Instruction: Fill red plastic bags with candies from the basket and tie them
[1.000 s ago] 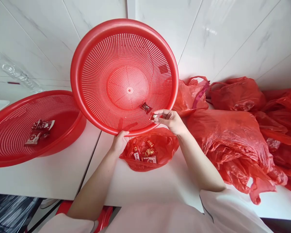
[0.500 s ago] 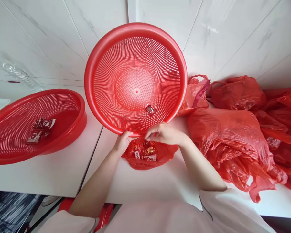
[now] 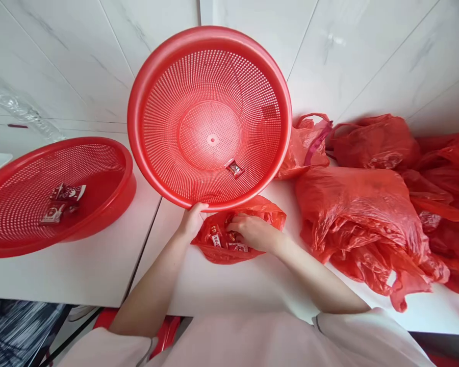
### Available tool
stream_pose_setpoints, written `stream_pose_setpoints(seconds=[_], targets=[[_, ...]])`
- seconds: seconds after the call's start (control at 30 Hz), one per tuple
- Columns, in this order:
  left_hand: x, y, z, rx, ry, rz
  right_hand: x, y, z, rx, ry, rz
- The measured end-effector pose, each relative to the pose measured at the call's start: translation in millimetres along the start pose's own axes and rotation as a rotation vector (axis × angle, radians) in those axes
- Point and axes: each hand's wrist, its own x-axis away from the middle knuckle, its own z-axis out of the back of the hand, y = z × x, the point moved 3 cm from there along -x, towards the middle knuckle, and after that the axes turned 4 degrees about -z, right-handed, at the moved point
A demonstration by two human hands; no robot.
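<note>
A large red mesh basket is tilted up, its hollow facing me, with a single small wrapped packet low inside. At its lower rim my left hand is closed, thumb over the edge; its other fingers are partly hidden. Just below that rim lies an open red plastic bag holding several small wrapped snack packets. My right hand reaches into the bag, fingers curled down among the packets. The fingertips are hidden, and what they hold, if anything, does not show.
Another red mesh basket stands at the left with several packets in it. A stack of folded red plastic bags and filled red bags lie at the right. A clear plastic bottle is by the tiled wall.
My right hand has moved from the basket's lower rim down into the bag, over the packets. My left hand keeps its place at the rim. The view has shifted slightly.
</note>
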Motion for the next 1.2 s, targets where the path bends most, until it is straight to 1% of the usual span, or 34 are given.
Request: stream_pose_setpoints(seconds=[0.07, 0.1, 0.13, 0.2, 0.23, 0.27, 0.3, 0.33, 0.37, 0.47, 0.57, 0.63, 0.7, 0.8, 0.9, 0.97, 1.0, 1.03, 1.1, 1.13, 1.17, 1.2], targets=[[0.7, 0.5, -0.4, -0.004, -0.001, 0.022, 3.6, -2.0, 20.8, -0.062, 0.045, 0.022], [1.2, 0.5, -0.8, -0.008, -0.003, 0.036, 3.5, -1.0, 32.6, -0.089, 0.104, 0.02], [1.7, 0.4, -1.2, -0.012, -0.003, 0.046, 1.6, 2.0, 44.1, -0.099, 0.192, -0.004], [2.5, -0.4, -2.0, -0.014, -0.009, 0.039, -7.7, 14.0, 61.5, -0.045, 0.419, -0.121], [2.8, -1.3, -2.1, -0.014, -0.011, 0.025, -14.8, 21.8, 65.7, 0.013, 0.524, -0.197], [3.1, -2.7, -2.0, -0.013, -0.012, 0.014, -23.0, 29.6, 66.4, 0.08, 0.6, -0.263], [3.3, -4.6, -1.6, -0.015, -0.009, 0.012, -31.9, 37.1, 64.3, 0.145, 0.64, -0.314], [3.6, -6.8, -1.0, -0.023, -0.003, 0.016, -40.9, 43.6, 59.9, 0.188, 0.639, -0.341], [3.9, -8.9, -0.2, -0.036, 0.01, 0.023, -48.8, 49.1, 54.4, 0.201, 0.61, -0.35], [4.8, -12.3, 0.9, -0.072, 0.041, 0.051, -59.2, 56.3, 41.7, 0.127, 0.475, -0.294], [4.5, -9.1, -0.4, -0.072, 0.028, 0.037, -49.3, 50.9, 43.0, -0.018, 0.351, -0.139], [2.8, -4.9, 0.4, -0.067, 0.027, 0.011, -37.4, 43.8, 49.6, -0.171, 0.274, -0.019], [0.2, -0.8, 3.5, -0.063, 0.05, -0.003, -26.2, 36.1, 57.7, -0.308, 0.22, 0.057], [-3.2, 4.6, 8.9, -0.038, 0.085, -0.003, -14.8, 23.7, 68.5, -0.379, 0.189, 0.102], [-4.8, 9.9, 12.2, 0.008, 0.08, -0.01, -6.5, 10.7, 74.1, -0.42, 0.142, 0.144], [-5.3, 12.7, 14.2, 0.034, 0.078, -0.022, -1.5, 5.7, 74.2, -0.42, 0.107, 0.116], [-5.3, 13.7, 15.4, 0.043, 0.09, -0.029, 0.4, 5.5, 73.9, -0.4, 0.122, 0.072], [-5.2, 14.8, 16.5, 0.05, 0.107, -0.034, 1.6, 7.1, 73.6, -0.362, 0.17, 0.01], [-3.8, 18.1, 17.2, 0.046, 0.129, -0.04, 1.9, 13.6, 74.1, -0.244, 0.34, -0.119], [-2.4, 21.3, 16.5, 0.031, 0.122, -0.045, 0.9, 17.2, 74.5, -0.18, 0.433, -0.16], [-0.3, 26.0, 15.1, 0.002, 0.094, -0.048, -0.5, 20.6, 75.2, -0.126, 0.522, -0.181], [2.4, 31.9, 13.0, -0.048, 0.038, -0.041, -2.0, 23.9, 76.5, -0.092, 0.61, -0.191]])
